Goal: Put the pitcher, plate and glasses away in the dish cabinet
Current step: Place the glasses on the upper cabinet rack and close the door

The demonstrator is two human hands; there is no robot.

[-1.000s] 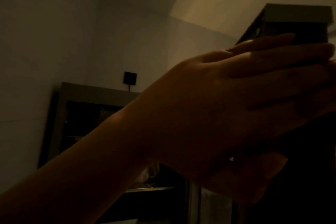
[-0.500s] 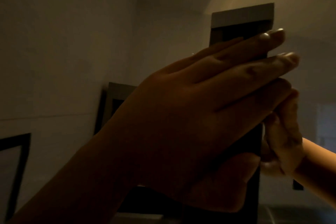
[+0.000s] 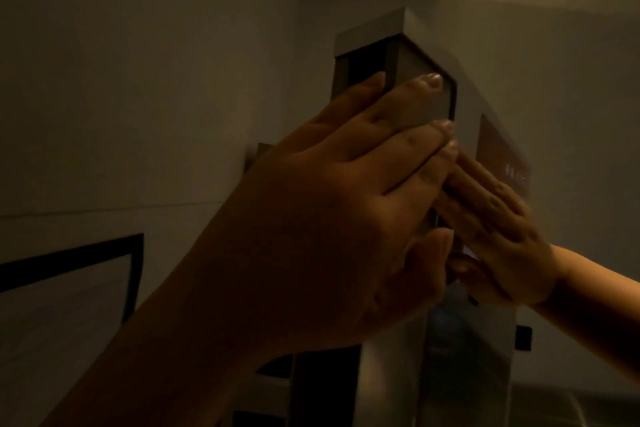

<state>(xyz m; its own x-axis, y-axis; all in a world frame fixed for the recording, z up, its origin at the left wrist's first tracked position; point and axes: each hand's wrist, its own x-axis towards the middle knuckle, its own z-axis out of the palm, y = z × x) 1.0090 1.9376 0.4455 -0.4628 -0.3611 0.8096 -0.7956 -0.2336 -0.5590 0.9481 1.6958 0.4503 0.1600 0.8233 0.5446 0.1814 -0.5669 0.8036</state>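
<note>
The left hand (image 3: 311, 225) and right hand (image 3: 498, 229) press flat, fingers straight, on the tall grey cabinet door (image 3: 420, 97); fingers could get pinched; no pitcher, plate or glasses show.

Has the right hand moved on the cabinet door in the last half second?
Yes. The right hand now lies with straight fingers on the door panel, further up it, meeting the left hand.

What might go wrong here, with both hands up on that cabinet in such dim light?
Fingers could get pinched: the left hand lies flat on the cabinet door, fingertips at its edge, and the right hand presses just beside it. The gloom hides whatever is inside, so dishes could perhaps get knocked unseen.
</note>
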